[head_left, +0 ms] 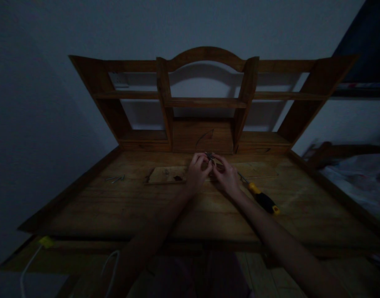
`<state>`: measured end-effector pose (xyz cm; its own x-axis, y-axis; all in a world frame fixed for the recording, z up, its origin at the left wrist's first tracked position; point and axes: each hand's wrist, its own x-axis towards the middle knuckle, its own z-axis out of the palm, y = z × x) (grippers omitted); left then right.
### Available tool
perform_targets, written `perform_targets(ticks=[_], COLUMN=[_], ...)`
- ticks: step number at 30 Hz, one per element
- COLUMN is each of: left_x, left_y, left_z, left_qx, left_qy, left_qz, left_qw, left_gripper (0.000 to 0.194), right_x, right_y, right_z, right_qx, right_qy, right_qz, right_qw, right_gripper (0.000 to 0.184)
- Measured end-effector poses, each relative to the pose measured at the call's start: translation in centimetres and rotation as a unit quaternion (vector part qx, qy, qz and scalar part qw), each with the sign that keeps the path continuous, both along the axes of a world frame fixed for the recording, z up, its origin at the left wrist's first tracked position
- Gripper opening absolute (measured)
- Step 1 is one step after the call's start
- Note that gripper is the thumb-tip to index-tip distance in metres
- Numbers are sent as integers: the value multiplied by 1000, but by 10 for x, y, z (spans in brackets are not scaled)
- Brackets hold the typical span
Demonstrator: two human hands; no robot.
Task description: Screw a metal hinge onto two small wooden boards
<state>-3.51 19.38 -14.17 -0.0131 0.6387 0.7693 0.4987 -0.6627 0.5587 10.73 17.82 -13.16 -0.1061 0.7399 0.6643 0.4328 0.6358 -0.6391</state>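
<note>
My left hand (196,170) and my right hand (226,174) meet above a flat wooden board (166,174) on the desk. Between their fingertips they pinch a small dark metal piece (210,156); the dim light hides its exact kind. Both hands have their fingers closed on it. Beside my right hand lies a screwdriver with a yellow and black handle (264,202), its shaft pointing toward the board. Off to the left, several screws or nails (117,179) rest on the desktop.
The wooden desk (140,211) has a raised shelf unit (205,102) along its back against the wall. Low wooden edges run down both sides. White cables (111,269) hang near the front left, one by a yellow item (46,241). A bed frame (351,150) stands at the right.
</note>
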Motion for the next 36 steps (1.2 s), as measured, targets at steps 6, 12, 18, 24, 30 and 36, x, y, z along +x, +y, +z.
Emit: perform_targets(ticks=[6,12,18,24,30,36], left_x=[-1,0,0,-1,0,2], left_y=[-1,0,-1,-2,-5,-3], left_z=[0,0,3,3,4,0], left_qx=[-19,-22,-24,-23,-8,-16], left_qy=[7,13,-1,-1,16,20], left_qz=[-14,-21,-9,5,-37,-34], left_qw=[1000,999,1000,1000,999,999], left_gripper=[4,17,26,27,17,10], right_x=[0,3,1,0,5,7], right_y=[0,0,-3,-4,-2,-5], right_z=[0,-2,1,5,4,8], right_qx=[13,20,5,47,22,5], right_qy=[5,0,11,-48,-41,-37], right_qz=[29,24,52,67,29,24], right_qw=[999,1000,999,996,999,999], right_gripper=[37,40,49,52,44,40])
